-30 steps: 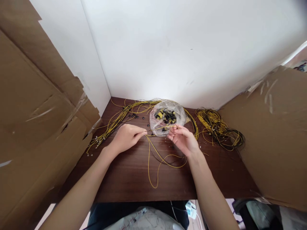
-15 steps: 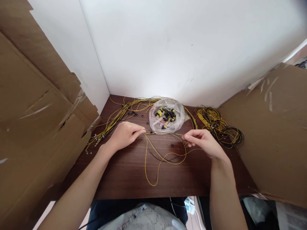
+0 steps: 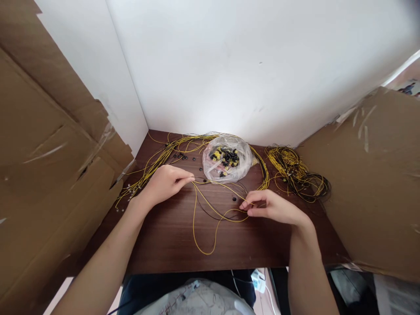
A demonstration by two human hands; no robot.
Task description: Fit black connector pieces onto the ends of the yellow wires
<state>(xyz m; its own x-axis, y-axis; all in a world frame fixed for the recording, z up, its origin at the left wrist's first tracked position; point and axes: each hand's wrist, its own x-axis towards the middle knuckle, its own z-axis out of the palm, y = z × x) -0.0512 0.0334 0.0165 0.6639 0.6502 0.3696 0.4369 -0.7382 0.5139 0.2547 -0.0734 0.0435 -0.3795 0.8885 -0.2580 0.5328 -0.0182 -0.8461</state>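
Note:
My left hand [image 3: 169, 183] is closed in a pinch on thin yellow and black wires [image 3: 206, 201], left of the middle of the table. From its fingertips the wires run right, with one yellow loop hanging toward the table's front edge. My right hand [image 3: 267, 207] is at the other side of these wires, thumb and forefinger apart, with wire strands passing between and under the fingers. Whether it touches them I cannot tell. A small black round piece [image 3: 234, 199] lies just left of it.
Behind the hands stands a clear plastic bag [image 3: 210, 168] of black and yellow small parts. A long wire bundle [image 3: 160, 162] curves around it, and a tangled wire coil [image 3: 288, 168] lies at right. Several black round pieces [image 3: 180, 155] are scattered at back left. Cardboard [image 3: 367, 175] flanks the brown table [image 3: 164, 245].
My right hand has moved toward me and slightly left, its thumb and forefinger now apart from the wire stretched between the hands. My left hand keeps its pinch, shifted slightly left.

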